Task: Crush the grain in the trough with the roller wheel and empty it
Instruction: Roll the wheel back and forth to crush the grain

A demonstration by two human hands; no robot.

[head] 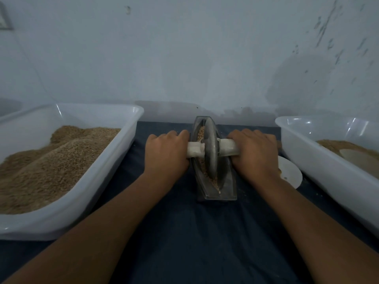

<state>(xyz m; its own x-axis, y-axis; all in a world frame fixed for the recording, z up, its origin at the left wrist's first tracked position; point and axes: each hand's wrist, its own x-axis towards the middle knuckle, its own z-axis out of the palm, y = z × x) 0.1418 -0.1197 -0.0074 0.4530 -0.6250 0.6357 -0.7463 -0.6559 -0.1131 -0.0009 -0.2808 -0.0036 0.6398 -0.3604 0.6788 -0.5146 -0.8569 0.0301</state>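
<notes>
With your left hand (167,149) and right hand (254,150) each gripping the axle handle (195,150), the roller wheel (211,148) stands in the trough (214,160) over uncrushed grain (202,133); crushing is underway, emptying remains.

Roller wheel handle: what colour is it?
White or cream; the handle crosses the grey wheel, seen best in the head view.
</notes>
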